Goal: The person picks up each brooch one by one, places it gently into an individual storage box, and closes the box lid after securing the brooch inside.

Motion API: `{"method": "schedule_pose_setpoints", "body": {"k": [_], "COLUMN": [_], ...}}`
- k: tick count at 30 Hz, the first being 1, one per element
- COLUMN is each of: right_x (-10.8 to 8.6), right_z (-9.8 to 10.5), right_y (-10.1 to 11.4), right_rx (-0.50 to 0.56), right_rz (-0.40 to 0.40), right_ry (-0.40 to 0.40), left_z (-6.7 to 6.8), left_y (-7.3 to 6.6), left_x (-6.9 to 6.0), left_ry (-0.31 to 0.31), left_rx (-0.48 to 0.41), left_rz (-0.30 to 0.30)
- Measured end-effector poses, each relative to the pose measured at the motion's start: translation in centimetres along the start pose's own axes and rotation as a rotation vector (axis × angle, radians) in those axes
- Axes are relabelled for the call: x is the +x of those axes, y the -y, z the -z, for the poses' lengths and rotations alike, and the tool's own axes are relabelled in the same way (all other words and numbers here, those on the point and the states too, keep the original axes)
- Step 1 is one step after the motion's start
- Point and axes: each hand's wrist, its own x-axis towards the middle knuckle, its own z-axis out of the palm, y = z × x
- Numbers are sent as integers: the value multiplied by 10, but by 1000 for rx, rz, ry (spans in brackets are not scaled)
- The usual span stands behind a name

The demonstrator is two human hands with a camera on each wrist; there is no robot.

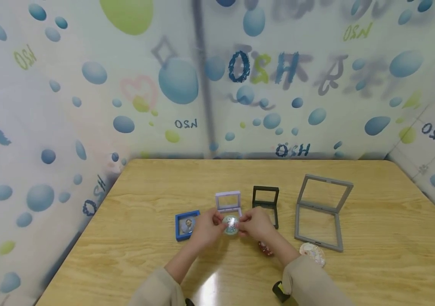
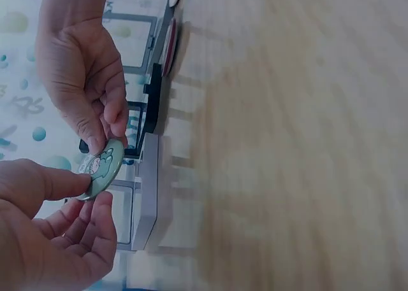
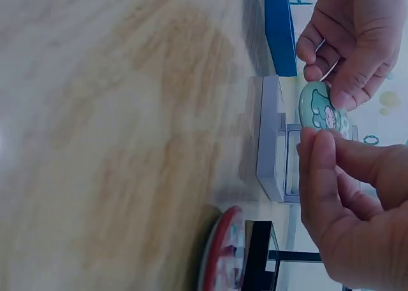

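Note:
Between my two hands is a round green badge (image 1: 230, 225) with a cartoon figure, held just in front of a small lilac frame (image 1: 228, 194) that stands opened. My left hand (image 1: 206, 228) pinches its left edge between thumb and fingers. On the opposite edge, my right hand (image 1: 257, 224) pinches it too. In the left wrist view the badge (image 2: 104, 169) is tilted, its printed face partly covered by the thumbs. The right wrist view shows the green face of the badge (image 3: 317, 107) above the lilac frame (image 3: 270, 138).
A blue frame (image 1: 179, 227) with a round picture inside lies at left. An opened black frame (image 1: 265, 188) and a larger opened grey frame (image 1: 318, 208) stand at right. A red badge (image 1: 265, 248) and a pale round badge (image 1: 312, 253) lie nearer on the wooden table (image 1: 144, 263).

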Motion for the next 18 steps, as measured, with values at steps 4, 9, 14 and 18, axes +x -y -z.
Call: {"method": "schedule_pose_setpoints", "body": {"k": [4,9,14,18], "right_x": [8,14,17,18], "right_z": [0,-2,-7,-9], "right_y": [3,3,0,0], "right_rx": [-43,-69,-94,-106], "right_rz": [12,20,43,59], "right_ry": [-39,-74,-96,-113], "left_z": [0,-1,-5,-7], "left_y": [-1,0,5,9], "left_x": [9,16,20,22], "left_ry": [-39,-58,-69,-86], "left_rx": [-13,-1,32,61], "left_rz": [-12,17,22,-19]}}
